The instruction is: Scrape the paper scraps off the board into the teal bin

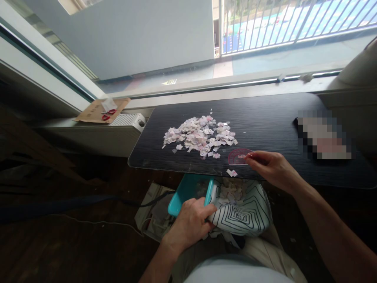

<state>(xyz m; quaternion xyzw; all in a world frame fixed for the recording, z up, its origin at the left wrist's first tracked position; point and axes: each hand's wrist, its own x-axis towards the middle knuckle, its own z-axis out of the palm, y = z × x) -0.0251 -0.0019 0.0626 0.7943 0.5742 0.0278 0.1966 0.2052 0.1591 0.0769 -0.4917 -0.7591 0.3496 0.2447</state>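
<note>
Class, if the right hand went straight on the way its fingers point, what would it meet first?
The right hand would probably meet the pile of paper scraps, beyond the pink protractor it holds; depth is unclear.

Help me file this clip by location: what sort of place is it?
Probably an indoor work spot: a dark wood-grain tabletop bearing a heap of small paper pieces stands beside a large window, with a metal railing outside.
</note>
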